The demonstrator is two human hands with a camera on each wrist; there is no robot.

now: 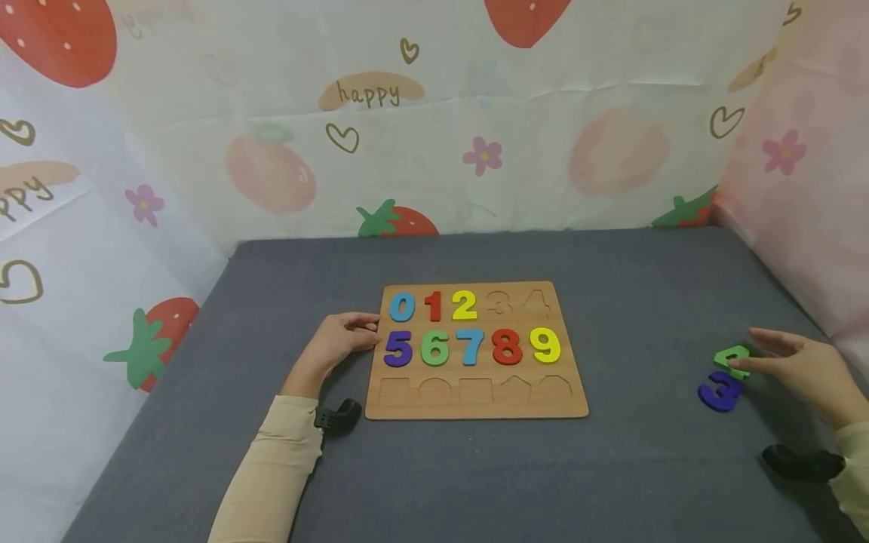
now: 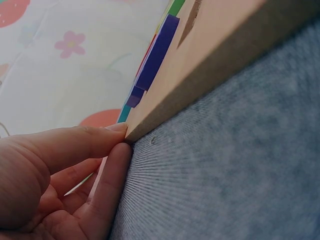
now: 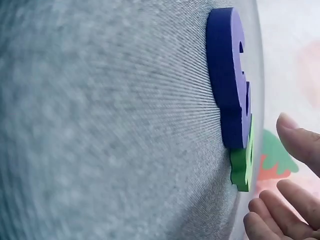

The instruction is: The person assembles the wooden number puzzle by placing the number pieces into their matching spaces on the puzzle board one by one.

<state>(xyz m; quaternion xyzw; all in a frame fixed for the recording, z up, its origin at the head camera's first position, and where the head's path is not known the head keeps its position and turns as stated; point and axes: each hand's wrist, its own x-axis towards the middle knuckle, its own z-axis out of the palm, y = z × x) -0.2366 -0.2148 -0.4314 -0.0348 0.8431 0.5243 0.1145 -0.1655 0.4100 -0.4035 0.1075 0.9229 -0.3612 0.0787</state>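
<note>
My left hand (image 1: 339,337) is at the left edge of a wooden number puzzle board (image 1: 577,407). In the left wrist view, thumb and a finger pinch the board's corner (image 2: 131,134), close to the purple 5 (image 2: 159,55). Over on the right, my right hand (image 1: 811,373) hovers beside a green number 4 (image 1: 721,358), thumb and fingers spread apart. The right wrist view shows a gap between that hand (image 3: 292,205) and the green piece (image 3: 241,170). A purple number 3 (image 3: 222,60) lies flat on the cloth, right against the 4.
Coloured numbers, among them a blue 0 (image 1: 394,309) and a yellow 9 (image 1: 553,347), sit in the board. Outlined recesses for 3 and 4 show at its upper right, with a row of shape recesses below. Grey cloth (image 1: 645,467) covers the table; printed curtains (image 1: 516,204) surround it.
</note>
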